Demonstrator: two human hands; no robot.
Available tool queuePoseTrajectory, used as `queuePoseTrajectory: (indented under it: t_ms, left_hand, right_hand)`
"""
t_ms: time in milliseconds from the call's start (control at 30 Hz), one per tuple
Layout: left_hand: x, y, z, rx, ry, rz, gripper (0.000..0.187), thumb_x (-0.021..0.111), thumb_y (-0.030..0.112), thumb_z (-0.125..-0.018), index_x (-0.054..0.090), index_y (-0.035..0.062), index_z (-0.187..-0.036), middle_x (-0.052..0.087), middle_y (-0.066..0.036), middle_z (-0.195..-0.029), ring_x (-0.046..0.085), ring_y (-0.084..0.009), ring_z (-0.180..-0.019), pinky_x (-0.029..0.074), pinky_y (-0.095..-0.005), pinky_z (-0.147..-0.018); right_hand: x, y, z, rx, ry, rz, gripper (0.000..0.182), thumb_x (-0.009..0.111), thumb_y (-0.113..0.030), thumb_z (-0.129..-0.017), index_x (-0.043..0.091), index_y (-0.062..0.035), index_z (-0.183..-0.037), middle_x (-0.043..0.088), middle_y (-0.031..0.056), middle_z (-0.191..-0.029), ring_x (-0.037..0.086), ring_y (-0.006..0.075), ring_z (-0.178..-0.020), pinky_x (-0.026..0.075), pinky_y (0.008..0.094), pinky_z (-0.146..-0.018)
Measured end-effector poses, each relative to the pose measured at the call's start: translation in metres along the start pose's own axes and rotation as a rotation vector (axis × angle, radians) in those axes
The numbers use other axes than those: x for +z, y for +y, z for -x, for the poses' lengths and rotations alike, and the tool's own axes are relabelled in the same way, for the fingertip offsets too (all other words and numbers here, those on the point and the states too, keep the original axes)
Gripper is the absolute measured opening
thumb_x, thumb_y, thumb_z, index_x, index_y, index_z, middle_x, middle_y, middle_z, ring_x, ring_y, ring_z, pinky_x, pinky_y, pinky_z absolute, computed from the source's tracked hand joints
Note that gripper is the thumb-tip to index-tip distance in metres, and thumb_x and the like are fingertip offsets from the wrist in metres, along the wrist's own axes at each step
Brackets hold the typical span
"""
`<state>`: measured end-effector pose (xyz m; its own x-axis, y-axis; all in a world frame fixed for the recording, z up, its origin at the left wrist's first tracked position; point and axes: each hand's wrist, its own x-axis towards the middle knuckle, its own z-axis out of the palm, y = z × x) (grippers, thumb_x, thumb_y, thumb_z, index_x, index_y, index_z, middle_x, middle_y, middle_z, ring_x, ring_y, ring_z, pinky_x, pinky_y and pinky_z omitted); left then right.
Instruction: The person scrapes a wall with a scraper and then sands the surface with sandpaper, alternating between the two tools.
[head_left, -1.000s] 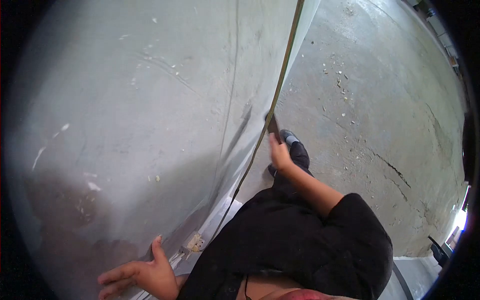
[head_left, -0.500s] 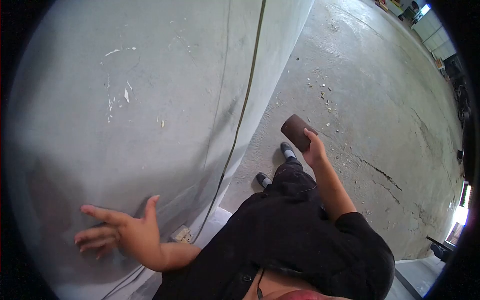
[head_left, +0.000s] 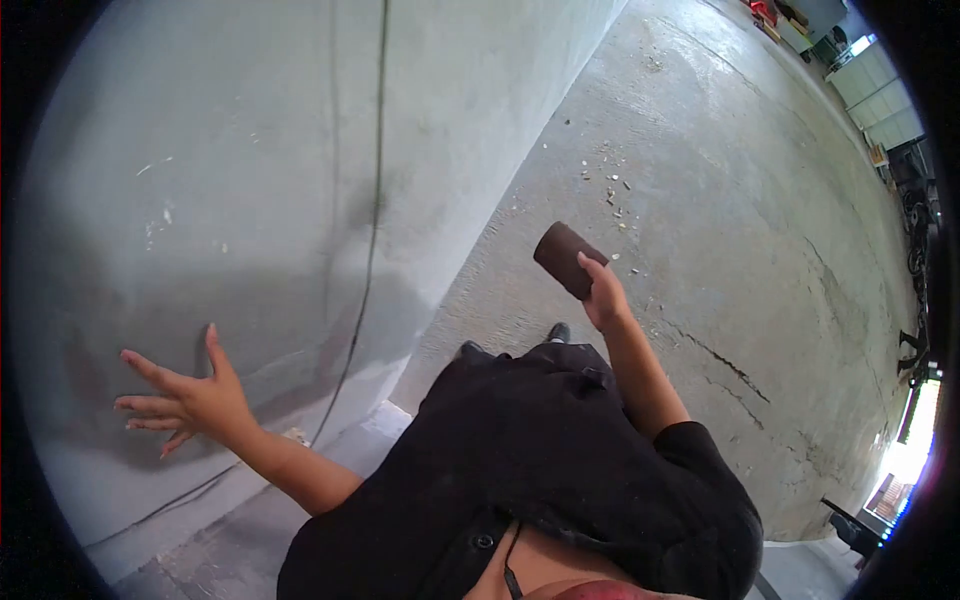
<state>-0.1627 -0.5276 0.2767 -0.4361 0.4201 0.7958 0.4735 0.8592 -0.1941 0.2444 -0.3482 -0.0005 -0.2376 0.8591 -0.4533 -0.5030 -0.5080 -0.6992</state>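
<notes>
A dark brown sanding block [head_left: 568,258], with what looks like sandpaper wrapped round it, is in my right hand [head_left: 603,293]. My thumb lies over its near face, and the other fingers are hidden behind it. The block is held out above the floor, to the right of the wall. On the left, my left hand [head_left: 195,400] is open with its fingers spread, close against the grey wall [head_left: 270,220]. It holds nothing. Pale scraped marks [head_left: 158,228] show on the wall above this hand.
A dark cable [head_left: 378,190] hangs down the wall to an outlet [head_left: 296,436] partly behind my left forearm. Paint chips [head_left: 615,190] litter the concrete floor [head_left: 720,230], which has a long crack [head_left: 725,362]. Dark equipment [head_left: 915,200] lines the far right.
My left hand has moved up and left along the wall, its fingers spreading wider. The view has shifted; the block stays in my right hand, and my shoes are now mostly hidden.
</notes>
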Motion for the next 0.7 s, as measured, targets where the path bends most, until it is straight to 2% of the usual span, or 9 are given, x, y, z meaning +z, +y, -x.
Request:
queuePoseTrajectory:
  t_ms: [67,133,267,333,400,467,533,600,700]
  left_hand:
    - [-0.007,0.030,0.014,-0.033,0.034,0.006,0.104,0.073,0.067,-0.067,0.022,0.0337,-0.151,0.001,-0.028,-0.155,0.000,-0.0556,-0.140,0.009,-0.0816,-0.095]
    - [-0.003,0.054,0.017,0.130,0.051,0.140,0.098,0.067,0.069,-0.071,0.023,0.0327,-0.151,0.002,-0.028,-0.155,0.002,-0.0561,-0.139,0.010,-0.0820,-0.094]
    - [0.031,0.102,0.003,0.166,0.009,0.168,0.096,0.063,0.072,-0.073,0.026,0.0300,-0.150,0.001,-0.031,-0.154,0.003,-0.0576,-0.138,0.011,-0.0824,-0.093]
    - [0.069,0.113,-0.008,0.129,-0.052,0.335,0.106,0.060,0.076,-0.073,0.013,0.0258,-0.153,-0.009,-0.036,-0.151,-0.007,-0.0630,-0.135,0.009,-0.0826,-0.092]
    - [0.078,0.137,-0.012,0.051,-0.103,0.269,0.113,0.058,0.078,-0.072,0.003,0.0222,-0.153,-0.015,-0.039,-0.147,-0.012,-0.0652,-0.132,0.007,-0.0823,-0.092]
    - [0.083,0.154,-0.017,-0.032,-0.149,0.207,0.120,0.057,0.080,-0.071,-0.006,0.0186,-0.152,-0.020,-0.042,-0.144,-0.017,-0.0675,-0.129,0.006,-0.0820,-0.093]
    - [0.081,0.161,-0.018,-0.049,-0.221,0.145,0.131,0.057,0.082,-0.069,-0.020,0.0125,-0.148,-0.027,-0.046,-0.138,-0.024,-0.0700,-0.123,0.005,-0.0821,-0.092]
    - [0.080,0.163,-0.019,-0.065,-0.241,0.086,0.134,0.058,0.082,-0.068,-0.022,0.0073,-0.146,-0.027,-0.047,-0.138,-0.023,-0.0698,-0.124,0.007,-0.0819,-0.092]
    - [0.089,0.155,-0.017,-0.040,-0.289,-0.038,0.143,0.059,0.081,-0.068,-0.028,-0.0073,-0.138,-0.028,-0.046,-0.138,-0.024,-0.0686,-0.124,0.001,-0.0795,-0.096]
  right_hand:
    - [-0.023,0.000,0.001,0.052,0.038,0.031,0.042,0.058,-0.021,-0.092,0.051,0.0005,-0.128,0.061,0.0112,-0.123,0.060,0.0213,-0.110,0.043,0.0344,-0.099]
    - [-0.049,0.004,-0.007,0.086,0.020,0.028,0.042,0.058,-0.022,-0.092,0.052,0.0008,-0.127,0.061,0.0115,-0.121,0.060,0.0215,-0.108,0.044,0.0344,-0.098]
    - [-0.071,-0.009,-0.017,0.173,0.030,0.145,0.043,0.058,-0.024,-0.092,0.052,0.0019,-0.125,0.062,0.0110,-0.119,0.061,0.0209,-0.104,0.045,0.0337,-0.094]
    - [-0.082,-0.008,-0.042,0.250,0.001,0.356,0.045,0.059,-0.026,-0.092,0.052,0.0020,-0.125,0.062,0.0099,-0.117,0.060,0.0193,-0.103,0.045,0.0321,-0.091]
    - [-0.068,-0.018,-0.065,0.256,-0.037,0.397,0.045,0.058,-0.028,-0.093,0.052,0.0015,-0.125,0.062,0.0085,-0.115,0.058,0.0171,-0.103,0.044,0.0298,-0.090]
    - [-0.051,-0.024,-0.100,0.196,-0.193,0.529,0.039,0.057,-0.040,-0.091,0.063,-0.0039,-0.107,0.056,-0.0004,-0.082,0.048,0.0111,-0.074,0.038,0.0277,-0.066]
    - [-0.028,-0.034,-0.135,0.217,-0.200,0.612,0.041,0.055,-0.039,-0.093,0.063,-0.0010,-0.107,0.061,0.0034,-0.084,0.053,0.0151,-0.077,0.043,0.0304,-0.070]
    - [-0.004,-0.037,-0.181,0.175,-0.227,0.840,0.045,0.054,-0.038,-0.094,0.060,0.0013,-0.114,0.065,0.0077,-0.090,0.058,0.0190,-0.085,0.045,0.0326,-0.077]
    - [0.041,-0.049,-0.241,0.165,-0.230,0.775,0.048,0.051,-0.038,-0.095,0.058,0.0029,-0.118,0.066,0.0122,-0.095,0.059,0.0217,-0.092,0.045,0.0335,-0.083]
